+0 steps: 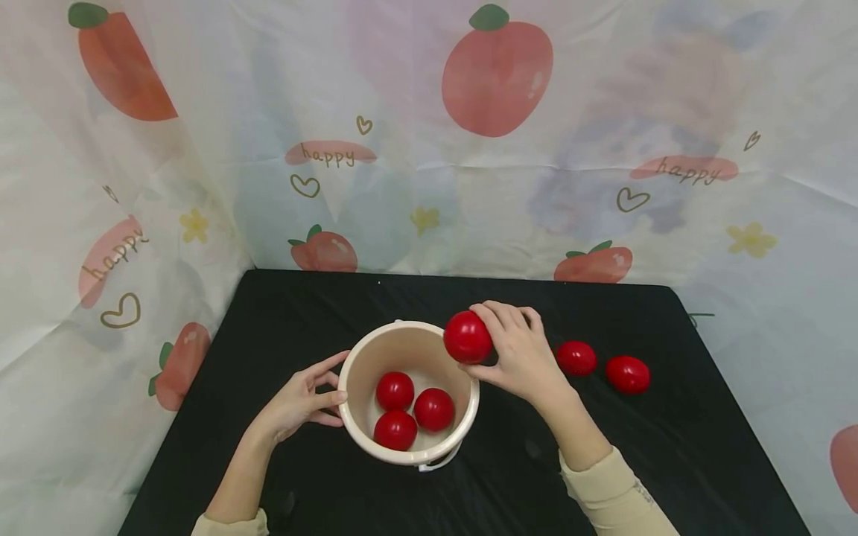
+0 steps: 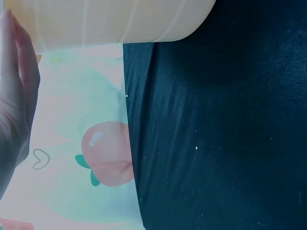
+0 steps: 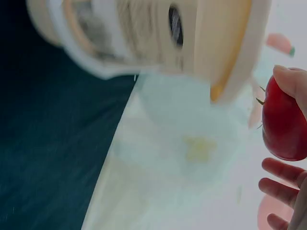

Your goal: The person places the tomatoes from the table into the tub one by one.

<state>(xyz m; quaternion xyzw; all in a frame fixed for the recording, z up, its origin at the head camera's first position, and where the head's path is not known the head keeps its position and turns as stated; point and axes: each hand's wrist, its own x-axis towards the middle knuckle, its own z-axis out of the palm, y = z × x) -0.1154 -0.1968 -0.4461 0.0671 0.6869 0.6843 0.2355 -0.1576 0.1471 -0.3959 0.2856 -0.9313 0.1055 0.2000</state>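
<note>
My right hand (image 1: pixel 521 350) pinches a red tomato (image 1: pixel 467 337) between thumb and fingers, over the right side of the bucket's rim. Green sepals show on this tomato (image 3: pixel 284 120) in the right wrist view, beside the bucket's upper edge. The cream bucket (image 1: pixel 354 350) stands upright and holds three red tomatoes (image 1: pixel 395 430) on its floor. At its left side, my left hand (image 1: pixel 302 402) touches the rim and outer wall with spread fingers. Along the bucket wall (image 2: pixel 120 21), the left wrist view shows fairly straight fingers (image 2: pixel 26 67).
Two more tomatoes, one nearer (image 1: pixel 576 358) and one farther right (image 1: pixel 628 374), lie on the black tablecloth (image 1: pixel 677 454). A handle (image 1: pixel 442 460) hangs at the bucket's front. Behind and at both sides hangs a fruit-printed curtain (image 1: pixel 402 89).
</note>
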